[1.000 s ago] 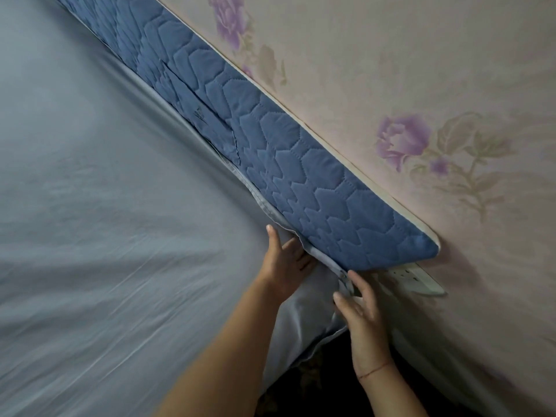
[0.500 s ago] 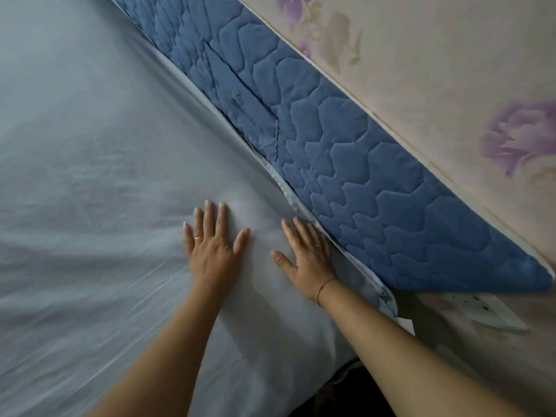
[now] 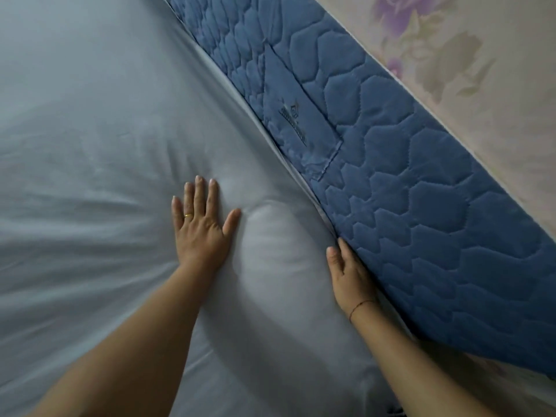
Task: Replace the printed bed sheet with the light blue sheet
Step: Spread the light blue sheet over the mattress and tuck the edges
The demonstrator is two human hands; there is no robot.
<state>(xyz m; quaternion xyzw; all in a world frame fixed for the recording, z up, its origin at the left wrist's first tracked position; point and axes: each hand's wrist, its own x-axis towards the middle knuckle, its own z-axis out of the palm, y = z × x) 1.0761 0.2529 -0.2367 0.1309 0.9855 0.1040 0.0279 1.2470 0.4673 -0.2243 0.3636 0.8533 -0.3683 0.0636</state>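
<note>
The light blue sheet [image 3: 99, 152] covers the bed across the left and centre of the view, with soft creases running out from my hands. My left hand [image 3: 200, 224] lies flat on it, fingers straight and spread, a gold ring on one finger. My right hand [image 3: 350, 273] sits at the seam where the sheet meets the blue quilted headboard pad [image 3: 421, 206]; its fingers slide into that gap and their tips are hidden. No printed sheet is in view.
The quilted pad runs diagonally from top centre to lower right, with a stitched label patch [image 3: 294, 115]. Behind it is a pale wall with purple flower wallpaper [image 3: 469, 55]. A dark gap shows at the bed's corner near the bottom edge.
My hands have moved from the bed's corner onto the sheet's top. The left hand slid further along flat, and the right hand shifted from lying flat to pushing into the headboard seam.
</note>
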